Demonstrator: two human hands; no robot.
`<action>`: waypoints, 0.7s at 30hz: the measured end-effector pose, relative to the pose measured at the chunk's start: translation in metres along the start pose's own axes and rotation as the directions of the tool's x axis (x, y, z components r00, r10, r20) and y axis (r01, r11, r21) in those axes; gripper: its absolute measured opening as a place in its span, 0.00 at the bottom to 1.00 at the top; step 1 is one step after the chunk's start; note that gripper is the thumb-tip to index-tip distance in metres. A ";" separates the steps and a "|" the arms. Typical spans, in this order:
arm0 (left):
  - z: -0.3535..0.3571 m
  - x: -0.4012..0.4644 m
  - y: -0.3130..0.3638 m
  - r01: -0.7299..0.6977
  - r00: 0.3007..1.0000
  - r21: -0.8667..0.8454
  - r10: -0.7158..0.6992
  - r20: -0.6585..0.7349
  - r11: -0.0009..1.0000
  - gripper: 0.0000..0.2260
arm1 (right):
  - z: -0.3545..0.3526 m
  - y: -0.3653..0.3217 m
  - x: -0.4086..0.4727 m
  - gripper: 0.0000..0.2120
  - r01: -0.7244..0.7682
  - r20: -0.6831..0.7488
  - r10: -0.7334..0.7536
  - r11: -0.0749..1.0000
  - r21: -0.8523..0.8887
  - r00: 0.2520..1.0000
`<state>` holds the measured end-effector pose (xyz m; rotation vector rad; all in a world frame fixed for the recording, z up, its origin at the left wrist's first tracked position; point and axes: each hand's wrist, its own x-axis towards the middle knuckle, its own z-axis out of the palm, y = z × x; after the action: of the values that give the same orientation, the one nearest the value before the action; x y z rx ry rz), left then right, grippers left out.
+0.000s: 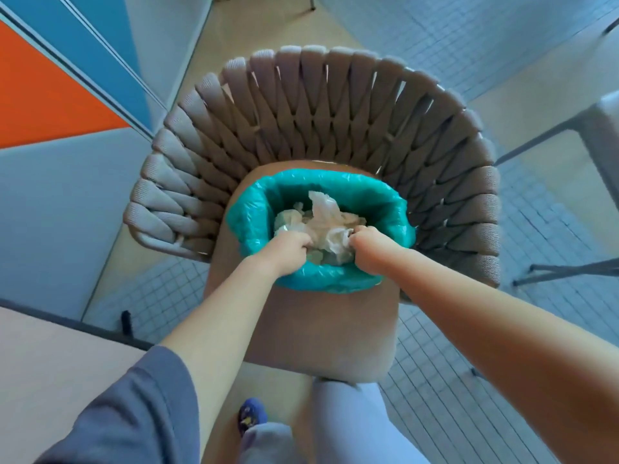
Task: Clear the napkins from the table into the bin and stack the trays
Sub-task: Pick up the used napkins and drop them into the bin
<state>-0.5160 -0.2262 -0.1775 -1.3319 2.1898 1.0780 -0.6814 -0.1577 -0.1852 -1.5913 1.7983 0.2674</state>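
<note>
The fingers (306, 243) of the left hand (290, 251) are clenched into the crumpled white napkins (326, 226), and the right hand (366, 244) is clenched on them too. The napkins look thin, creased and bunched, heaped inside the bin (331, 283) with its teal plastic liner. The bin stands on the seat (318, 329) of a woven grey chair (335, 105), toward the seat's back edge.

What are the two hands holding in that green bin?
Both the left hand and the right hand are closed on crumpled napkins, gripping the near edge of the pile inside the bin lined with a teal bag.
</note>
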 end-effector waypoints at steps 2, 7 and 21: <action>-0.004 -0.003 0.001 0.019 1.000 -0.035 -0.020 -0.009 0.999 0.18 | -0.005 -0.004 0.002 0.16 -0.002 -0.047 0.002 1.000 -0.005 0.999; -0.034 -0.028 0.010 0.004 0.974 -0.058 -0.017 -0.228 0.998 0.12 | -0.047 -0.027 -0.011 0.11 0.002 -0.383 0.007 1.000 0.025 0.924; -0.103 -0.169 -0.060 0.056 0.772 -0.001 -0.044 -0.634 0.998 0.12 | -0.093 -0.201 -0.042 0.13 0.413 -0.406 -0.458 0.889 -0.199 0.791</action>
<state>-0.3729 -0.2199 -0.0288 -1.9532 2.5806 0.6245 -0.5288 -0.2229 -0.0328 -2.2249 1.6793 -0.2536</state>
